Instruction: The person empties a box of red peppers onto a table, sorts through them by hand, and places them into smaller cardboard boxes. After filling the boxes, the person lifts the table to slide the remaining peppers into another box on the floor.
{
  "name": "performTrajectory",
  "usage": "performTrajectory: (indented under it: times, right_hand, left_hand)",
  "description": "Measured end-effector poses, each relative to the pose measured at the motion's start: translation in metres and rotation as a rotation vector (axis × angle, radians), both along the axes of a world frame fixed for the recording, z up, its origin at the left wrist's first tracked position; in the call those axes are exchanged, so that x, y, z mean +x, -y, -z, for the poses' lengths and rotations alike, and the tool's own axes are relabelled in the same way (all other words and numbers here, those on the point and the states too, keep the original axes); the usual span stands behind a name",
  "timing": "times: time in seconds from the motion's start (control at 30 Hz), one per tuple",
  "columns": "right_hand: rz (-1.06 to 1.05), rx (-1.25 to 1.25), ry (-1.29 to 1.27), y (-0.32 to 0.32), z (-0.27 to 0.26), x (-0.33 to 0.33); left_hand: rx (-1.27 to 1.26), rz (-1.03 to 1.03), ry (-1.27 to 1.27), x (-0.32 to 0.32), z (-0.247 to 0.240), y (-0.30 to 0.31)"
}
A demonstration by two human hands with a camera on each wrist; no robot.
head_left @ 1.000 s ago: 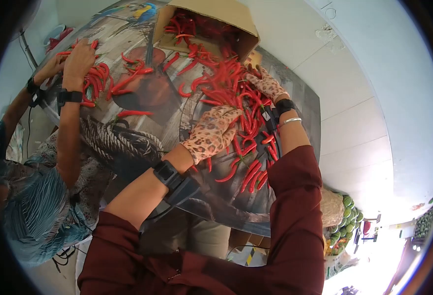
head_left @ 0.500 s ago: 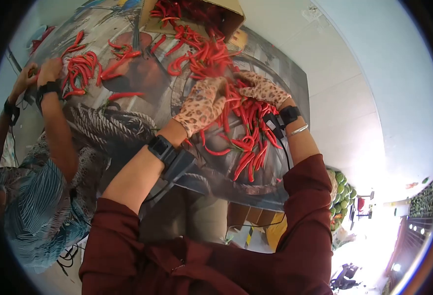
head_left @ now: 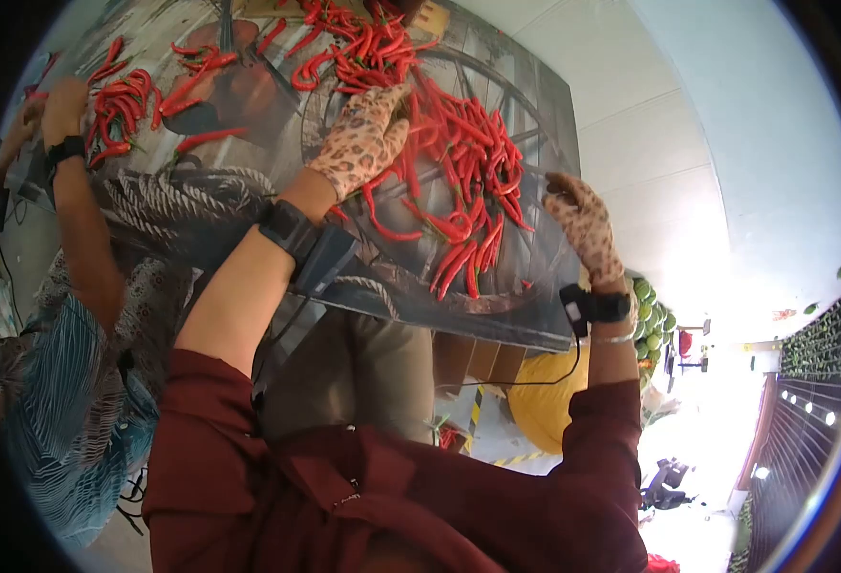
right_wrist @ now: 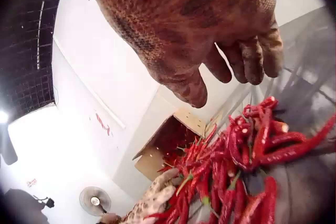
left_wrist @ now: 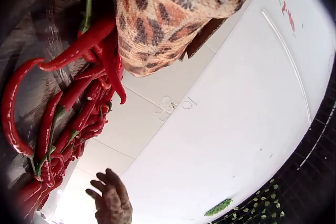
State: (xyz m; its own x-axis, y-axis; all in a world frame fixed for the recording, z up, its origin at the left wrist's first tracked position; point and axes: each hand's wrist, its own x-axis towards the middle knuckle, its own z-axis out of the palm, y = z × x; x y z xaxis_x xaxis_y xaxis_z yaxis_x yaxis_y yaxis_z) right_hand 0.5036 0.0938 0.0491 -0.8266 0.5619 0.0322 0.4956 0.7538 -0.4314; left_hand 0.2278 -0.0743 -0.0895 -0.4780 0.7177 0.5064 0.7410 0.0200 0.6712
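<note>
Red chili peppers (head_left: 463, 143) lie heaped on the table, many with green stems. My left hand (head_left: 363, 138), in a leopard-print glove, rests along the left side of the heap, its fingers stretched out against the peppers. In the left wrist view the glove (left_wrist: 152, 22) covers the fingertips, and peppers (left_wrist: 79, 108) lie right beside it. My right hand (head_left: 583, 224), gloved alike, is raised off the heap near the table's right edge. The right wrist view shows its fingers (right_wrist: 252, 61) loosely bent and holding nothing, above the peppers (right_wrist: 226, 166).
A cardboard box (right_wrist: 189, 121) with peppers inside stands at the heap's far end. At the left, another person's hand (head_left: 63, 105) is near a smaller group of peppers (head_left: 120, 105). A printed cover (head_left: 249, 143) lies on the table. A black cable (head_left: 506, 382) hangs from my right wrist.
My right hand has left the heap and moved right, toward the table edge. The left hand stays beside the peppers. The head view has shifted, so the box is almost out of it.
</note>
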Motion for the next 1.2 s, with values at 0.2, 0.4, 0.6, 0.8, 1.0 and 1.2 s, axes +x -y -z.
performTrajectory:
  times: [0.2,0.4,0.6,0.8,1.0,1.2]
  right_hand:
    - [-0.376,0.503,0.278,0.078,0.022,0.007]
    - [-0.63,0.561,0.354,0.099,0.028,-0.025]
    - [-0.727,0.638,0.293,0.084,0.044,-0.054]
    - [-0.671,0.503,0.15,0.068,0.059,-0.073]
    - [-0.347,0.139,-0.183,0.036,0.028,-0.081]
    - [-0.067,-0.154,-0.059,-0.035,0.012,-0.089]
  left_hand:
    - [0.023,0.017,-0.013,-0.002,0.003,0.0]
    - [-0.068,0.071,-0.016,-0.005,-0.003,0.003]
    - [-0.014,0.016,-0.015,-0.006,0.002,-0.002]
    - [-0.052,0.0,-0.03,-0.006,0.0,-0.002]
    - [-0.04,0.02,-0.014,-0.006,0.002,-0.002]
    - [-0.096,-0.024,0.003,-0.001,-0.007,0.003]
